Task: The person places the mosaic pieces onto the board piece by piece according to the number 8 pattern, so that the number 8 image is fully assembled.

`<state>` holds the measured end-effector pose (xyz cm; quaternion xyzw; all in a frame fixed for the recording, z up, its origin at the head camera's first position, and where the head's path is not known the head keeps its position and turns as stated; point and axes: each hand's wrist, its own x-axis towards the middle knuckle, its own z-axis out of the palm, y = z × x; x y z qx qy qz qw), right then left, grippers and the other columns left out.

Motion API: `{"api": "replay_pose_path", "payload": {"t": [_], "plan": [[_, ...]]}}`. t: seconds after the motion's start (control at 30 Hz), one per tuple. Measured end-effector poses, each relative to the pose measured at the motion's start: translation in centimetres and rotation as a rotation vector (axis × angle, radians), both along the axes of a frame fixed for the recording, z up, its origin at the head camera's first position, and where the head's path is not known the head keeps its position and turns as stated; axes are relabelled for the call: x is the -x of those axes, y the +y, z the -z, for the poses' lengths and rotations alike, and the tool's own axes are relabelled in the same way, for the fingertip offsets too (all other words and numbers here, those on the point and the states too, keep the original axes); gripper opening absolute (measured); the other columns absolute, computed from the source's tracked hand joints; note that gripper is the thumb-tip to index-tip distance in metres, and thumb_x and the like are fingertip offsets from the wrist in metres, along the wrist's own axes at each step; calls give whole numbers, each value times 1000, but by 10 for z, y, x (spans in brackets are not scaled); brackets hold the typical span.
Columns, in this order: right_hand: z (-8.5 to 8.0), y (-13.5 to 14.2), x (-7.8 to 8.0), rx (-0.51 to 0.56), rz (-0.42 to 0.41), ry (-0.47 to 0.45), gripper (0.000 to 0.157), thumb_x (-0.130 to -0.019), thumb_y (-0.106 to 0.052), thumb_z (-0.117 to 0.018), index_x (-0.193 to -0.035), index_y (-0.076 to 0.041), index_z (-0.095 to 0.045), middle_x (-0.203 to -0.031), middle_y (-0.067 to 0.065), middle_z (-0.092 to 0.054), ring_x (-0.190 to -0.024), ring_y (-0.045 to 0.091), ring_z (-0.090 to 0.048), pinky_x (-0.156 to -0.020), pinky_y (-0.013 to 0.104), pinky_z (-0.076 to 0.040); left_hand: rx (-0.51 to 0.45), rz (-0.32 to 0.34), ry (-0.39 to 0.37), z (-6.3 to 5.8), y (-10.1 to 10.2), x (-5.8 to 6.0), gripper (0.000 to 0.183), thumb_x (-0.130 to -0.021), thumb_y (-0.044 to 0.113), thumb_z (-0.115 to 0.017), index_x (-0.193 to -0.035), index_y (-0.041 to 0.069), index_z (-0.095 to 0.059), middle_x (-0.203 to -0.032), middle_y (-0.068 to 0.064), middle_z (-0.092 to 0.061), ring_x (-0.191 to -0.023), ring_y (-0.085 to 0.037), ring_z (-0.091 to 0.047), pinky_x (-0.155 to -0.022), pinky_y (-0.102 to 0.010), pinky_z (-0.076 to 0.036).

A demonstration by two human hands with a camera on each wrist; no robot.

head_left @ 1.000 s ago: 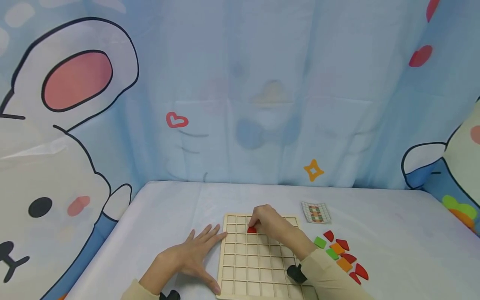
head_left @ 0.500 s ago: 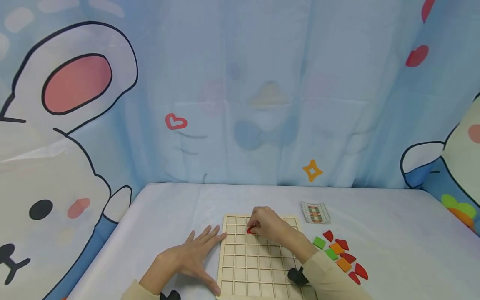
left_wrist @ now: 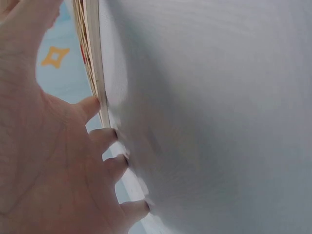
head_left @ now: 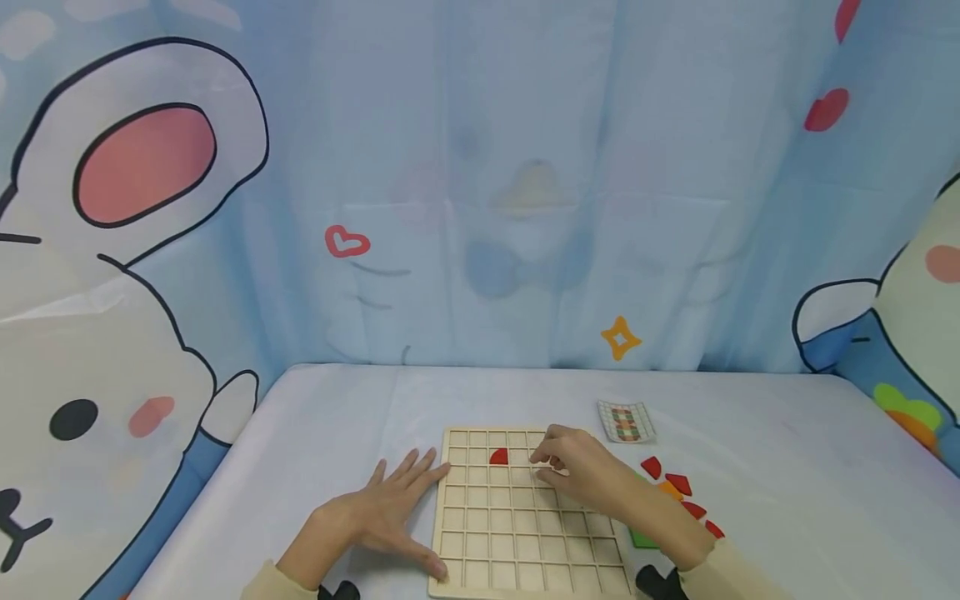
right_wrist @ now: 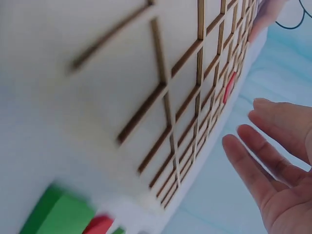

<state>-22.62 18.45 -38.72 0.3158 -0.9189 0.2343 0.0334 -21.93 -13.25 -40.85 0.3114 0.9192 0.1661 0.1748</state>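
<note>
A pale wooden grid board (head_left: 502,522) lies on the table, divided by thin raised strips. One red quarter-round piece (head_left: 498,457) sits in a cell of its second row from the far edge. My left hand (head_left: 382,508) is spread flat at the board's left side; its thumb touches the near corner and a fingertip meets the left edge. Over the board's far right part is my right hand (head_left: 583,468), fingers loosely bent and apart, with nothing between them. In the right wrist view, that hand (right_wrist: 280,163) is off the board's surface.
Right of the board lie several loose pieces, among them a red piece (head_left: 678,483), an orange piece (head_left: 670,491) and a green piece (head_left: 643,540), partly hidden by the right forearm. A small pattern card (head_left: 626,422) lies beyond them. A printed curtain (head_left: 420,300) hangs behind the table.
My right hand has let go of the red piece, leaving it in its cell, and has moved right. The left hand stays at the board's edge.
</note>
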Motion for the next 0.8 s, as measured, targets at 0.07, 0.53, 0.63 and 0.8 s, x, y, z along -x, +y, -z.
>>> {"api": "replay_pose_path", "payload": {"t": [0.07, 0.53, 0.63, 0.8], "plan": [[-2, 7, -7, -12, 11, -3, 9, -90, -4, -81, -99, -2, -79, -91, -2, -63, -80, 13, -64, -70, 25, -57, 5, -6, 6, -1, 0, 0, 122, -77, 55, -90, -168, 13, -20, -175, -17, -9, -161, -40, -8, -121, -74, -7], [-8, 50, -38, 13, 51, -6, 7, -93, -3, -77, -99, -5, -78, -93, -8, -62, -80, 9, -64, -71, 28, -60, 52, -49, -83, -6, 6, 2, 126, -75, 57, -90, -169, 18, -16, -176, -14, -5, -162, -36, -1, -123, -72, -3], [-7, 64, -41, 20, 68, -40, 7, -93, -3, -76, -100, -4, -77, -93, -7, -63, -80, 9, -65, -71, 27, -60, 55, -51, -97, -7, 6, 1, 126, -75, 56, -91, -169, 18, -15, -176, -14, -5, -162, -36, -1, -122, -72, -2], [-4, 87, -48, 33, 122, -114, 4, -94, -4, -75, -97, -3, -77, -91, -7, -64, -79, 5, -65, -70, 25, -60, 48, -43, -104, -7, 6, 1, 127, -75, 55, -91, -169, 18, -14, -176, -15, -4, -162, -36, 1, -122, -72, -1]]}}
